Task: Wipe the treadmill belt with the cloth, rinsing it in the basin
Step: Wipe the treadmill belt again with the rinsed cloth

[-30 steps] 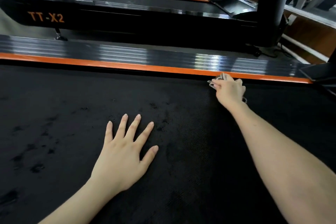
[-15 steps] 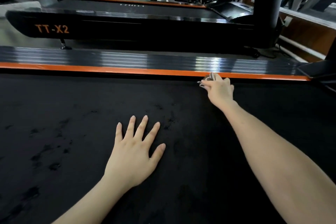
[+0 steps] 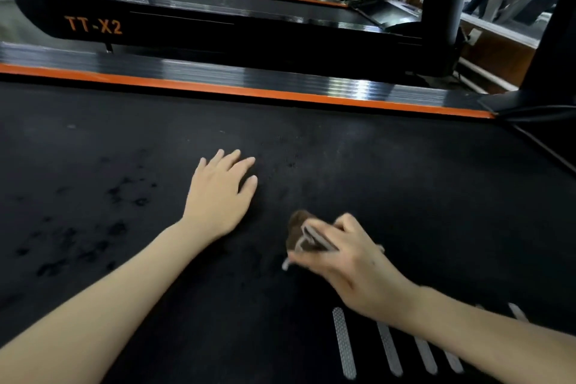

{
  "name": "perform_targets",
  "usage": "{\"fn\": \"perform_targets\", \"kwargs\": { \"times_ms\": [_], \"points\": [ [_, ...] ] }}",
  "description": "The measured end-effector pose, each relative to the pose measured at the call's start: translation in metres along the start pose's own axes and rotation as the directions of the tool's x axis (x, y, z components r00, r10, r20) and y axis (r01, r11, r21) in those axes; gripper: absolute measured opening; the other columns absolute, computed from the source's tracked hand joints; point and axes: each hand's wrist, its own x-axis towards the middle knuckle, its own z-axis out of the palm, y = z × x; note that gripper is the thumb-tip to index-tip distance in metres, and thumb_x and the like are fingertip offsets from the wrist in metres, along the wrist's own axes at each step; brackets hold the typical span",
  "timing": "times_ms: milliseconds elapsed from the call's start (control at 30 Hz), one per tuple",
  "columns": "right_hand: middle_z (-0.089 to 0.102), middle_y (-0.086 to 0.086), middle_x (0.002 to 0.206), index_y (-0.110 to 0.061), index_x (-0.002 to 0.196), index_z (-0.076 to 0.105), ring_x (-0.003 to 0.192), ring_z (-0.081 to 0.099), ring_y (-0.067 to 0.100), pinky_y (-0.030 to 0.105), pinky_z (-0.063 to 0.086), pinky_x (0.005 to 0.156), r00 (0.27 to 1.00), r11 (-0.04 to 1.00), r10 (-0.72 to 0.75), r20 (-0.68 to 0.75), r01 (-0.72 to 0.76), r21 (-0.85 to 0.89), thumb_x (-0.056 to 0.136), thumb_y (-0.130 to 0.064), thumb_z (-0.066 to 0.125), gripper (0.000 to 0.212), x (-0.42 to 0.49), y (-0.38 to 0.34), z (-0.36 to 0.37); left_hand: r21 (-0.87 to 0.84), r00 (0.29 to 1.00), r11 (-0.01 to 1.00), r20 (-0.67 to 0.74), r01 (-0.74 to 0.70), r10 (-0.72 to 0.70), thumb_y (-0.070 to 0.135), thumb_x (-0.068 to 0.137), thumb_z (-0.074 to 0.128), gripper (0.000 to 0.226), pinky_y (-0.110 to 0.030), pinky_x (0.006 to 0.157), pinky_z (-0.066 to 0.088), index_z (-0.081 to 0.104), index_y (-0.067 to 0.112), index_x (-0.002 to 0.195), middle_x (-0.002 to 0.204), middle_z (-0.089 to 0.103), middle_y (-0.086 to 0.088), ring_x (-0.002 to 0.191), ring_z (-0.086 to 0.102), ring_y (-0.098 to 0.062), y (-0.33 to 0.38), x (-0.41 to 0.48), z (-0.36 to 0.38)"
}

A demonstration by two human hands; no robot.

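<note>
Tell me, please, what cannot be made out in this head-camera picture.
basin: outside the head view's frame.
cloth: motion-blurred, mostly covered by the right hand gripping it.
treadmill belt: near part cut off by the bottom edge.
left hand: its back hides the palm's contact.

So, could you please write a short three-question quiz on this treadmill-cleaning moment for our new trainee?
1. True or false: the left hand rests open on the treadmill belt, holding nothing.
2. Which hand grips the cloth? A) the left hand B) the right hand C) neither
3. Fill in: the strip along the belt's far edge is ____ in colour.
Key: 1 true; 2 B; 3 orange.
</note>
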Motion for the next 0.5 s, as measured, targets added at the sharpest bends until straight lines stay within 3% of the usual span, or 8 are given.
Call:
{"fn": "perform_targets", "kwargs": {
  "times_ms": [67, 133, 200, 333, 400, 500],
  "points": [
    [0.053, 0.002, 0.125, -0.031, 0.119, 0.065, 0.082, 0.041, 0.019, 0.025, 0.039, 0.072, 0.996, 0.996, -0.088, 0.012, 0.088, 0.029, 0.097, -0.028, 0.046, 0.029, -0.009, -0.004, -0.005, 0.043, 0.998, 0.999, 0.062, -0.019, 0.017, 0.047, 0.099, 0.027, 0.051, -0.037, 0.117, 0.002, 0.032, 0.028, 0.146, 0.157, 0.019, 0.003, 0.146, 0.009, -0.02, -0.006, -0.027, -0.008],
    [0.059, 0.004, 0.117, -0.029, 0.113, 0.068, 0.081, 0.048, 0.022, 0.028, 0.037, 0.075, 0.992, 0.991, -0.129, 0.012, 0.128, 0.024, 0.096, -0.03, 0.047, 0.027, 0.012, 0.018, 0.0, 0.115, 0.99, 0.993, 0.143, -0.026, 0.01, 0.065, 0.084, 0.005, 0.074, -0.04, 0.117, 0.002, 0.026, 0.033, 0.147, 0.159, 0.012, 0.005, 0.147, 0.005, -0.022, -0.013, -0.055, -0.013],
    [0.06, 0.006, 0.115, -0.03, 0.109, 0.07, 0.083, 0.055, 0.031, 0.033, 0.035, 0.076, 0.999, 0.998, -0.04, -0.029, 0.039, -0.056, 0.094, -0.034, 0.045, 0.029, 0.051, 0.051, 0.014, 0.208, 0.976, 0.978, 0.218, -0.024, -0.022, 0.066, 0.068, -0.012, 0.091, -0.044, 0.117, 0.0, 0.018, 0.039, 0.148, 0.159, 0.006, 0.006, 0.147, 0.0, -0.023, -0.02, -0.076, -0.014],
    [0.056, 0.009, 0.127, -0.03, 0.108, 0.071, 0.089, 0.045, 0.037, 0.052, 0.042, 0.082, 0.95, 0.949, 0.277, -0.146, -0.295, -0.116, 0.092, -0.026, 0.056, 0.022, 0.091, 0.073, 0.032, 0.308, 0.966, 0.951, 0.251, -0.023, -0.058, 0.064, 0.066, -0.019, 0.091, -0.047, 0.117, 0.0, 0.008, 0.04, 0.149, 0.16, 0.002, 0.005, 0.146, -0.003, -0.025, -0.021, -0.088, -0.011],
    [0.056, 0.009, 0.127, -0.029, 0.109, 0.071, 0.085, 0.043, 0.037, 0.053, 0.044, 0.078, 0.945, 0.951, 0.286, -0.16, -0.301, -0.074, 0.092, -0.026, 0.056, 0.023, 0.082, 0.058, 0.03, 0.348, 0.968, 0.937, 0.246, -0.035, -0.056, 0.062, 0.067, -0.021, 0.09, -0.048, 0.117, 0.001, 0.007, 0.038, 0.15, 0.16, 0.002, 0.004, 0.146, -0.002, -0.026, -0.02, -0.09, -0.007],
    [0.058, 0.007, 0.123, -0.033, 0.11, 0.069, 0.078, 0.042, 0.03, 0.048, 0.046, 0.07, 0.973, 0.98, 0.19, -0.132, -0.196, -0.038, 0.091, -0.037, 0.045, 0.031, 0.049, 0.026, 0.019, 0.375, 0.968, 0.926, 0.244, -0.041, -0.056, 0.06, 0.068, -0.023, 0.09, -0.048, 0.117, 0.001, 0.004, 0.036, 0.15, 0.16, 0.001, 0.002, 0.146, -0.003, -0.028, -0.021, -0.091, -0.003]
  ]
}}
